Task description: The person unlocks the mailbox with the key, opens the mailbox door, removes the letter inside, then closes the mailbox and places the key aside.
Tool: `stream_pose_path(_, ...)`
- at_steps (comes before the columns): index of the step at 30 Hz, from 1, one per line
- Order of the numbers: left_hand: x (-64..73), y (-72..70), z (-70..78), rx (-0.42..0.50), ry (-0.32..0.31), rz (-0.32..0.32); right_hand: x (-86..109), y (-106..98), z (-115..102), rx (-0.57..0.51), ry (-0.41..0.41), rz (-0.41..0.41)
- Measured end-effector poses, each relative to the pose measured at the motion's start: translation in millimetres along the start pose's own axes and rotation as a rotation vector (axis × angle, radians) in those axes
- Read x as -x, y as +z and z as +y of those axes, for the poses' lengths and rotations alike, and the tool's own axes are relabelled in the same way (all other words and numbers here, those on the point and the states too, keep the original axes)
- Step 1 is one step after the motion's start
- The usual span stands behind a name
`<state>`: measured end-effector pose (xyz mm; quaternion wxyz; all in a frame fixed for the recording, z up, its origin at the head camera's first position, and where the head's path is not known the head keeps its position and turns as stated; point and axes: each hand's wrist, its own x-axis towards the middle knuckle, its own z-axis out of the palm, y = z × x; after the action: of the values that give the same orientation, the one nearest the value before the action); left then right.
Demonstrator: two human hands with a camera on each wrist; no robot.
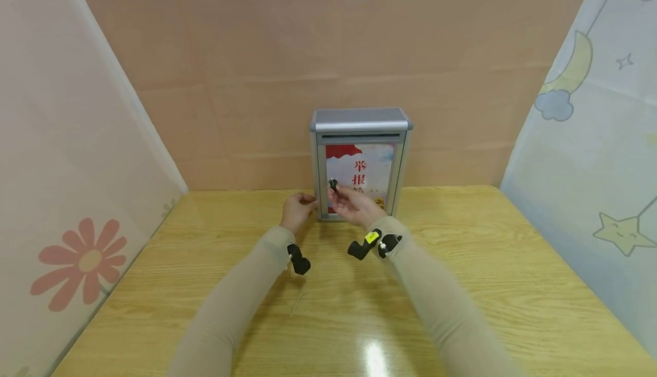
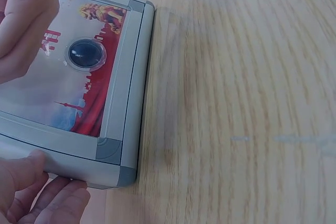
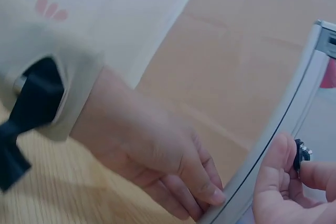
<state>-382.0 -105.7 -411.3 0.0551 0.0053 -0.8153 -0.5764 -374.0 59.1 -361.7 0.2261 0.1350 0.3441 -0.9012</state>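
A grey metal box with a slot near its top and a printed front panel stands upright at the back of the table. My right hand, in front of that panel, pinches a small black piece with silver metal parts between thumb and finger. Its exact kind I cannot tell. My left hand is at the box's lower left side, its thumb and relaxed fingertips touching the side wall. The left wrist view also shows a dark round disc with a clear rim on the lower front panel.
The wooden table spreads out in front of the box and to both sides. Behind it hangs a tan cloth. Patterned cloths close in the left and right sides. A thin pale strip shows near the left forearm.
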Motion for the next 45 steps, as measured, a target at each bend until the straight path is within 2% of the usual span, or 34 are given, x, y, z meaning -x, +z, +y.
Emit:
stream_pose_path(4,-0.9,0.4,-2.8,0.009,-0.016,0.001,-1.2,-4.6,2.3,-0.127,0.063,-0.043)
stream_pose_path(9,-0.6,1.5,-3.7,0.017,-0.018,0.014,-4.8,-9.6,6.3,-0.252,0.101,-0.123)
stream_pose_path(14,-1.6,2.3,-3.1,0.013,-0.018,0.020,-5.5,-10.1,8.0,-0.282,0.116,-0.154)
stream_pose_path(22,-4.9,1.7,-6.1,0.013,-0.015,0.020,-3.0,-11.1,5.6,-0.138,0.101,-0.111)
stream_pose_path(25,-4.9,1.9,-5.8,-0.001,-0.009,0.015,1.0,-12.0,4.2,-0.055,0.081,-0.080)
stream_pose_path(29,-3.8,1.8,-4.2,-0.026,0.004,0.014,6.8,-9.7,-0.1,0.122,0.063,-0.027)
stream_pose_path(34,-3.3,1.6,-1.7,-0.026,0.006,0.021,11.6,-3.5,-11.5,0.380,0.102,0.015)
stream_pose_path(37,-3.1,1.2,0.2,-0.017,0.003,0.020,13.1,0.1,-18.9,0.488,0.103,0.031)
stream_pose_path(45,-0.7,1.2,1.6,-0.021,-0.009,0.021,12.2,3.8,-26.6,0.590,0.122,0.052)
